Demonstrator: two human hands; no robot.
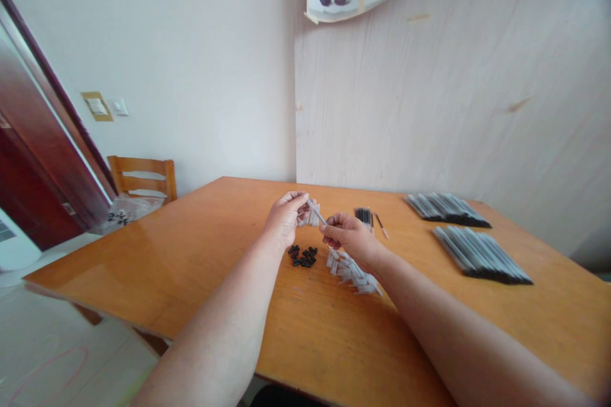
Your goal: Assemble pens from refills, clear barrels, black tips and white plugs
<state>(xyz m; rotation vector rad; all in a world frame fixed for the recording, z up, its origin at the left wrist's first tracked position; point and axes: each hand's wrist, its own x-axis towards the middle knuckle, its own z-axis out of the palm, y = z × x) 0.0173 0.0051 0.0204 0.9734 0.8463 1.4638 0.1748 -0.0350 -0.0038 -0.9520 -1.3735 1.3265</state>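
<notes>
Above the middle of the wooden table, a translucent pen barrel point(315, 210) slants between my two hands. My left hand point(287, 215) pinches its upper end. At the lower end, my right hand point(347, 234) grips it with thumb and fingers. Just below the hands lies a small group of black plugs point(303, 257). Beside them, under my right hand and wrist, is a loose pile of clear pen caps point(353, 275). More whitish translucent pieces point(312, 216) lie behind my left hand, partly hidden.
Two stacks of grey pens with black ends, a far one point(446, 208) and a near one point(480, 254), lie on the right of the table point(200, 254). Dark refills point(363, 216) sit behind my right hand. A chair point(143, 172) holds a plastic bag point(131, 208) at left.
</notes>
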